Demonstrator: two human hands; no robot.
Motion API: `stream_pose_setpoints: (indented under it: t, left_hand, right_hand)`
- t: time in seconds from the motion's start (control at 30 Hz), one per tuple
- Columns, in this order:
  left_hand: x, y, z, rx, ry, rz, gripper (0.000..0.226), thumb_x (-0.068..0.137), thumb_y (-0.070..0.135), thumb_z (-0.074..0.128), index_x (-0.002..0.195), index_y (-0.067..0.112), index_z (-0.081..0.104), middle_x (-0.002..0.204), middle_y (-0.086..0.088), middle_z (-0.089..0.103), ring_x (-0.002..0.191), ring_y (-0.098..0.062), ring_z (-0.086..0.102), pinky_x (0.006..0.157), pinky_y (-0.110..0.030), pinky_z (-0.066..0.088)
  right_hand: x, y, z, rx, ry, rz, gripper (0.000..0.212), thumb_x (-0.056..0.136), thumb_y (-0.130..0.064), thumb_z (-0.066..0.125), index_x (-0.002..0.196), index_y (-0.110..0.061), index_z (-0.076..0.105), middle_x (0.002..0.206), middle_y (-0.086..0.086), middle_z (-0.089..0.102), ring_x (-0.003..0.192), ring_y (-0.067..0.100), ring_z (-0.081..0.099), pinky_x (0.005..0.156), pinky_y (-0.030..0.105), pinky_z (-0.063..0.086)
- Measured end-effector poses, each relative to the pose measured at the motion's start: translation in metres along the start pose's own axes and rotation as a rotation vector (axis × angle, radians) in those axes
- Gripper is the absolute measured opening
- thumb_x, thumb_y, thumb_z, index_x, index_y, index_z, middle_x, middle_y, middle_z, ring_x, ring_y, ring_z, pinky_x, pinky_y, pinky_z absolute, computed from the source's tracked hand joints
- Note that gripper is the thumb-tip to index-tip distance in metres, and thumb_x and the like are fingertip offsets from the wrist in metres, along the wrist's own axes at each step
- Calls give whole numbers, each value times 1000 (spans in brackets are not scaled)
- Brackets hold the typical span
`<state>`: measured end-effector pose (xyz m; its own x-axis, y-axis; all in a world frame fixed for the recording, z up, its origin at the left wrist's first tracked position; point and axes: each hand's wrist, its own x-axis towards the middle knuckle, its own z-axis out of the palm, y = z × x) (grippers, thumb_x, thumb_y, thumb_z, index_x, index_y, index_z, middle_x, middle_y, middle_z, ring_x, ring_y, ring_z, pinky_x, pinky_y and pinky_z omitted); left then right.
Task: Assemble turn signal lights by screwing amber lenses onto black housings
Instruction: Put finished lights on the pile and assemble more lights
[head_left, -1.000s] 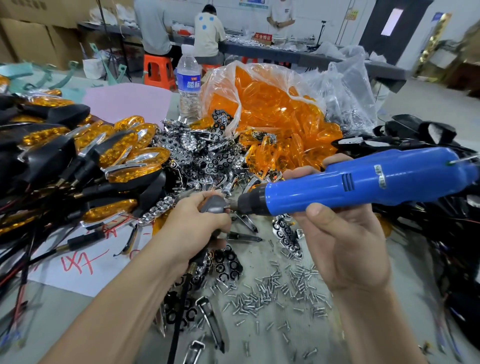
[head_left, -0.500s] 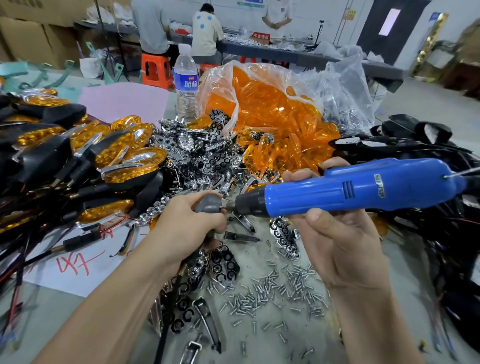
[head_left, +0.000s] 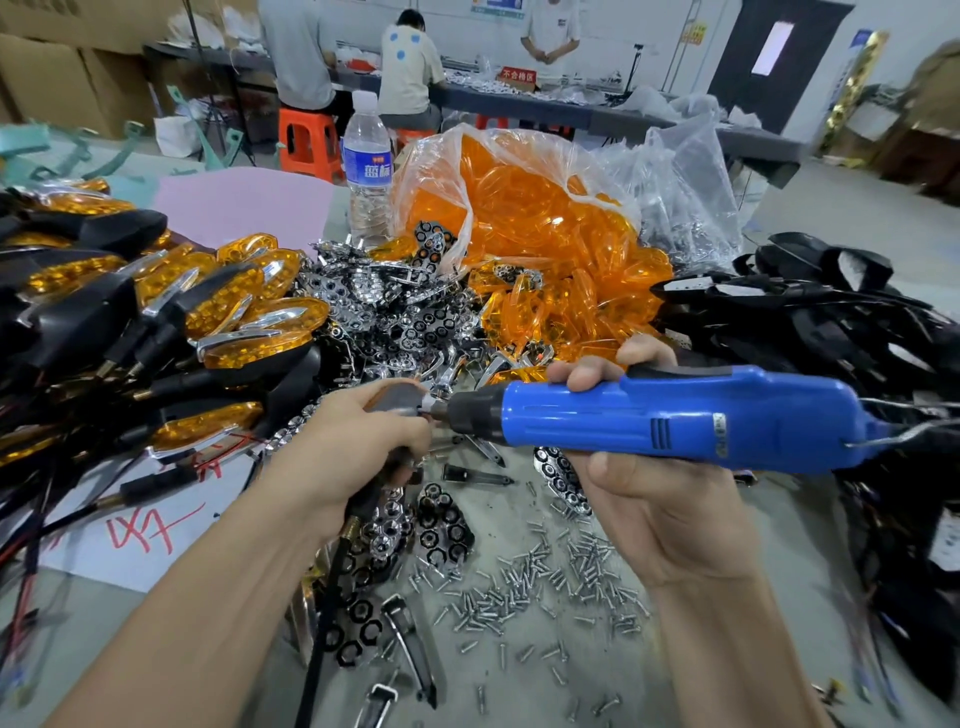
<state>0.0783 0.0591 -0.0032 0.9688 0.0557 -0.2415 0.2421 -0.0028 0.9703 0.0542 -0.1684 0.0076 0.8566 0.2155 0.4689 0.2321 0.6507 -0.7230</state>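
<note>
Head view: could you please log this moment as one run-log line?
step: screw driving | left hand: grips housing | right hand: holds blue screwdriver, bit at housing | screws: scattered beside right wrist

Single view, head-worn, wide-angle; straight lines bow at the edges. Faces forward and down over the worktable (head_left: 613, 691). Very near: forearms enter from the bottom edge, left hand (head_left: 353, 452) on a housing (head_left: 397, 397) and right hand (head_left: 670, 504) on the blue screwdriver (head_left: 675, 415) at frame centre. Top strip reaches a far table (head_left: 623, 117) across the room.

Screwdriver (head_left: 675, 415) tip at, seemingly, housing (head_left: 393, 399)
</note>
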Motion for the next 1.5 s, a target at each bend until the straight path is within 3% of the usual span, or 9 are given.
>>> stream_pose_setpoints:
  t: [0.2, 0.4, 0.53, 0.67, 0.87, 1.1, 1.2, 1.33, 1.5]
  left_hand:
    - [4, 5, -18, -232, 66, 7, 31, 72, -4, 72, 89, 21, 80, 84, -6, 74, 62, -17, 59, 41, -22, 46]
    - [3, 10, -5, -353, 40, 100, 30, 101, 24, 46, 114, 17, 72, 85, -6, 74, 59, -20, 64, 34, -27, 42]
    - [0, 14, -7, -378, 45, 100, 32, 108, 20, 38, 111, 17, 70, 89, -9, 70, 64, -25, 64, 33, -29, 46]
    - [-12, 18, -4, -261, 12, 132, 22, 91, 15, 65, 102, 26, 80, 103, -7, 77, 80, -25, 72, 52, -41, 59]
    - [-26, 19, 0, -167, -65, 336, 61, 42, 18, 93, 100, 32, 83, 98, -3, 81, 82, -8, 75, 61, -15, 55]
    - [-33, 12, 21, 36, 128, 509, 50, 58, 5, 99, 98, 30, 82, 93, 11, 81, 88, -6, 77, 76, -18, 59]
    - [-36, 8, 28, 51, 170, 560, 47, 62, 8, 97, 101, 29, 82, 93, 14, 80, 89, -4, 77, 79, -14, 57]
    - [-35, 5, 34, -28, 243, 606, 43, 64, 14, 94, 101, 33, 82, 95, 15, 80, 91, -5, 77, 79, -14, 57]
    - [-33, 5, 40, -66, 212, 587, 35, 76, 22, 79, 104, 43, 80, 99, 16, 80, 93, -3, 76, 75, -12, 56]
  right_hand:
    - [-2, -18, -10, 99, -17, -15, 69, 66, 26, 52, 123, -12, 55, 105, 12, 68, 117, 34, 61, 106, 52, 49]
    - [3, -4, -2, -78, 627, 249, 42, 88, -19, 68, 124, -3, 57, 109, 22, 73, 100, 32, 76, 67, 46, 64]
    - [7, -6, -14, -437, 935, 221, 21, 95, -32, 72, 102, -13, 67, 69, -2, 72, 58, 10, 69, 50, 26, 55]
    - [3, -6, -15, -1180, 817, 244, 40, 81, -47, 71, 116, -30, 63, 79, -20, 69, 72, 10, 63, 67, 33, 49]
    - [-6, 8, 1, -1706, 671, 467, 59, 76, -64, 65, 127, -45, 43, 68, -20, 54, 62, 8, 49, 57, 33, 35]
    - [-2, 1, 12, -2116, 650, 424, 39, 89, -63, 59, 114, -33, 64, 67, -11, 43, 75, 22, 42, 82, 40, 35]
    - [-7, 3, 29, -1645, 535, 24, 31, 81, -38, 67, 111, -32, 73, 76, -15, 68, 72, 7, 61, 75, 28, 50]
    - [-7, 31, 54, -926, 94, 350, 57, 78, -21, 69, 129, -45, 61, 111, -20, 74, 102, 1, 71, 91, 34, 59]
    - [-8, 50, 54, -790, 166, 268, 50, 87, -15, 67, 126, -44, 60, 109, -12, 76, 103, 7, 72, 91, 32, 59]
